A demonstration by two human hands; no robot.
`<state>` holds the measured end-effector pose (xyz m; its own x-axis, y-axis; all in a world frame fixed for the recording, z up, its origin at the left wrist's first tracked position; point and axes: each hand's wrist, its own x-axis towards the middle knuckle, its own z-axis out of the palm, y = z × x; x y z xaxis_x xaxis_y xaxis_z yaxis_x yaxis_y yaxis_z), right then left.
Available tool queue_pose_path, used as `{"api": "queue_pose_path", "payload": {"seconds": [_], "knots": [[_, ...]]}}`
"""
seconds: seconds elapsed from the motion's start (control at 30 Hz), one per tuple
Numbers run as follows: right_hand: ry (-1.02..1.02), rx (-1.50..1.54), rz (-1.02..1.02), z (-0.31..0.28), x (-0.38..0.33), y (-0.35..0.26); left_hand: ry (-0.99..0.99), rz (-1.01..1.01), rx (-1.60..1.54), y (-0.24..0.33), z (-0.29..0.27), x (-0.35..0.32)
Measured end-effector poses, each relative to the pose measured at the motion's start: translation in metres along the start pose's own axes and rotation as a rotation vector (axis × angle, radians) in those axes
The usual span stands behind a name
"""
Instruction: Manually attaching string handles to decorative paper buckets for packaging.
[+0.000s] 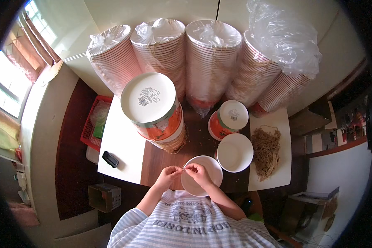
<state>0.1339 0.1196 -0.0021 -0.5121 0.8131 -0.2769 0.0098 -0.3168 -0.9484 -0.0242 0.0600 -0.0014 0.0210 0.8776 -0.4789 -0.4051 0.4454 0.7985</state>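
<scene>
- Left hand [168, 173] and right hand [197, 171] meet over a white paper bowl [208, 165] at the near edge of the worktop [120, 153], fingers pinched shut on something too thin to identify.
- The hands cover part of the bowl's rim.
- A second white bowl [234, 152] sits just beside it, near a heap of brown string [266, 152].
- Tall plastic-wrapped bowl stacks [213, 58] behind run out of frame at the top.
- A small black object [110, 159] at left is unclear.

I'm seeing matt white paper bowls [202, 175], crinkly glossy clear plastic wrap [285, 37] over the stacked paper cups [211, 62], a rough brown pile of strings [266, 151], and a smooth dark wood-grain surface [161, 159].
</scene>
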Motion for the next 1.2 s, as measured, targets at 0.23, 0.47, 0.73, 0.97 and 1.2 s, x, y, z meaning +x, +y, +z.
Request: {"api": "queue_pose_path", "payload": {"seconds": [0.23,0.47,0.73,0.97,1.2], "knots": [[0.089,-0.283,-0.186,-0.003,-0.007,-0.012,-0.036,-0.153,-0.194,0.024,0.011,-0.010],[0.045,-0.579,-0.482,0.001,-0.012,-0.038,-0.044,-0.176,-0.237,0.028,0.013,-0.012],[0.103,-0.624,-0.615,0.001,-0.008,-0.028,-0.077,-0.214,-0.258,0.028,0.010,-0.011],[0.122,-0.409,-0.389,0.000,-0.011,-0.027,0.041,0.298,0.429,0.022,0.013,-0.011],[0.065,-0.214,-0.214,-0.002,-0.011,-0.031,0.134,0.445,0.714,0.025,0.018,-0.005]]}}
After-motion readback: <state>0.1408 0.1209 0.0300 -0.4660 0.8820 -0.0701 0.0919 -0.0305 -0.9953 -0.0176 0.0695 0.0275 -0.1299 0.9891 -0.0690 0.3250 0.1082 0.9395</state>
